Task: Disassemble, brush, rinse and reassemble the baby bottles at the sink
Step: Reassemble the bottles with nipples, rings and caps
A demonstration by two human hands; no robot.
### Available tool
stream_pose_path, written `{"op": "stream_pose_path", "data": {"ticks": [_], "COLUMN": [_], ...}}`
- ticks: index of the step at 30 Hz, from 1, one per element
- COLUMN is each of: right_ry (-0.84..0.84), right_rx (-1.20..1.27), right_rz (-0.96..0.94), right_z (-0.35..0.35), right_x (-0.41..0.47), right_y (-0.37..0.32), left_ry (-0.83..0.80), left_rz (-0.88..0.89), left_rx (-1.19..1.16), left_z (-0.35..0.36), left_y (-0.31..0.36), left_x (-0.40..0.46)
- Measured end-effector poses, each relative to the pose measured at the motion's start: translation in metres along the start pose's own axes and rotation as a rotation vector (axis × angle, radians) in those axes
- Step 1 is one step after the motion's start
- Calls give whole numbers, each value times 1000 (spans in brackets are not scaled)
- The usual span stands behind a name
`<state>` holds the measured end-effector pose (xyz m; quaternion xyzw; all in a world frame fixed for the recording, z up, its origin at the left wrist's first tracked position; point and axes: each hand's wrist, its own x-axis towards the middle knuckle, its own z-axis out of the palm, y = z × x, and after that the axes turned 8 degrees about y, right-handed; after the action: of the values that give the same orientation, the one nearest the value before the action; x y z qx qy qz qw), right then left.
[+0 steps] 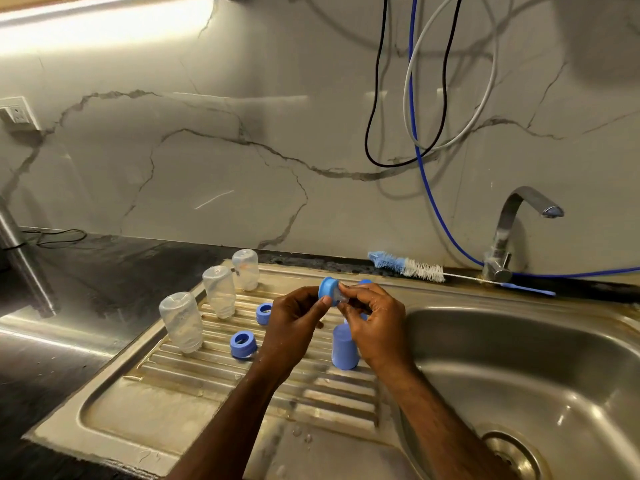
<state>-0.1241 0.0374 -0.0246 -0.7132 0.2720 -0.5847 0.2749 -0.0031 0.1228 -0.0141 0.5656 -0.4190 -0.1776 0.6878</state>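
Three clear bottles (214, 292) inverted on drainboard; two blue collars (243, 344) and a blue cap (344, 346) beside them; one collar with clear teat (330, 291) held aloft; bottle brush (408, 266) behind sink.

Both hands meet above the drainboard (173, 393): left hand (294, 323) grips a blue collar (327, 289); right hand (375, 323) pinches what looks like its clear teat (343, 296).

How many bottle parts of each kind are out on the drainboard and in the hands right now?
Clear bottles, upside down: 3
Blue collar rings: 3, two on the drainboard, one held by both hands
Blue caps plainly visible: 1; more blue behind the right hand, cannot tell what
Bottle brush: 1
Total: 8
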Motion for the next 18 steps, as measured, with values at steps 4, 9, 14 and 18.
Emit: {"op": "stream_pose_path", "data": {"ticks": [4, 9, 14, 18], "right_ry": [35, 29, 52, 29], "right_rx": [43, 28, 8, 43], "right_rz": [7, -15, -92, -123], "right_z": [0, -1, -3, -6], "right_x": [0, -1, 0, 2], "right_y": [-2, -5, -8, -8], "left_ry": [-13, -134, -151, -160], "left_rz": [8, 42, 2, -32], "left_rx": [-65, -129, -218, -252], "left_z": [0, 0, -4, -4], "left_y": [1, 2, 1, 0], "left_x": [-1, -1, 1, 2]}}
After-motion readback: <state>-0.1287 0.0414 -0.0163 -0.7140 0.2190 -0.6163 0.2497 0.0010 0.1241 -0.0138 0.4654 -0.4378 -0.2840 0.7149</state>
